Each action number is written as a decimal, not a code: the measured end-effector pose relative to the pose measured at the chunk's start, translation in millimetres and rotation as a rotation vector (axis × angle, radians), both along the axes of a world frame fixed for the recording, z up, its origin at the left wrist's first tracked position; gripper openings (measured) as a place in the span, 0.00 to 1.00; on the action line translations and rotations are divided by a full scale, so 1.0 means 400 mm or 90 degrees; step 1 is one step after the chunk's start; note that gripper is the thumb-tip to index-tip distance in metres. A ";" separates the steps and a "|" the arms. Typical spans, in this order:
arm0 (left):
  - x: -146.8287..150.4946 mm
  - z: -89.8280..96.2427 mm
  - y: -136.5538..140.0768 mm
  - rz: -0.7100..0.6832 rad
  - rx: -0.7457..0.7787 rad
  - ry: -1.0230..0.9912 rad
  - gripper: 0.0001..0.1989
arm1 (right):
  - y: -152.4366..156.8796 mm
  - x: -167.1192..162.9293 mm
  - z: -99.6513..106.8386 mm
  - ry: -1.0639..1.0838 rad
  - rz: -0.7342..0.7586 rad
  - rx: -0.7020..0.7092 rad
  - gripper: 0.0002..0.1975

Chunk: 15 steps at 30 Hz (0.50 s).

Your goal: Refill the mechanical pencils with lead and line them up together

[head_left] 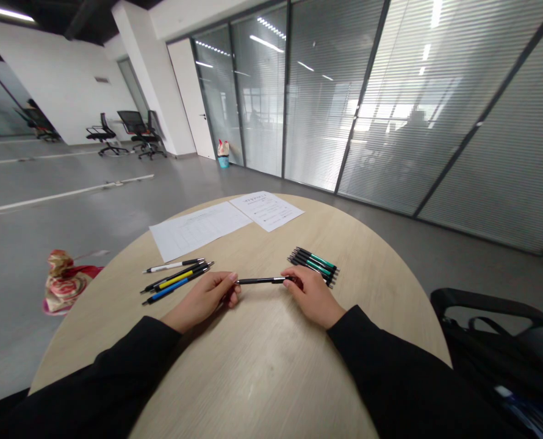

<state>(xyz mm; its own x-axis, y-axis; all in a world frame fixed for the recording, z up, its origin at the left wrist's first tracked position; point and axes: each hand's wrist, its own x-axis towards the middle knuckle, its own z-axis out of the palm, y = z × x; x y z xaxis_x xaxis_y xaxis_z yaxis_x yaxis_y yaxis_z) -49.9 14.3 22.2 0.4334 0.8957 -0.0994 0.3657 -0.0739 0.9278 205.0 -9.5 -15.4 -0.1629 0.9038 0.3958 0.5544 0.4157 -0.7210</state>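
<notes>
Between my two hands a black pen (pixel 260 281) is held level, just above the round table. Its left end is pinched in the fingertips of my left hand (pixel 207 297). The thumb and fingers of my right hand (pixel 312 296) close on its other end. Left of my left hand lie several loose pens: a white pen (pixel 173 266), a yellow pen (pixel 175 280), a blue pen (pixel 173 290) and a dark one. Beyond my right hand sits a neat row of black and green pens (pixel 315 261), partly hidden by that hand.
Two printed sheets, a left sheet (pixel 198 228) and a right sheet (pixel 266 210), overlap on the far part of the round wooden table (pixel 253 378). A chair with a black bag (pixel 495 347) stands at the right. A patterned bag (pixel 68 283) is on the floor at left.
</notes>
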 end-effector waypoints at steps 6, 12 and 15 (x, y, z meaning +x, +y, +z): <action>0.003 0.002 0.000 0.023 0.065 -0.051 0.14 | 0.000 0.003 -0.004 -0.027 0.010 0.017 0.08; -0.003 -0.005 0.006 0.021 0.117 -0.009 0.12 | 0.000 0.003 0.000 -0.034 -0.004 0.025 0.08; 0.000 0.004 0.006 0.022 0.117 0.031 0.11 | 0.000 0.002 -0.001 -0.034 -0.002 0.028 0.08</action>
<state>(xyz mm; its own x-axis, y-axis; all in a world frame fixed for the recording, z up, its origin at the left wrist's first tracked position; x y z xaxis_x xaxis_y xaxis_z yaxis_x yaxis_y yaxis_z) -49.9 16.5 24.0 0.4010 0.9149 0.0474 0.4151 -0.2276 0.8808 205.6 -9.4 -15.7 -0.1828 0.8861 0.4258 0.5930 0.4449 -0.6712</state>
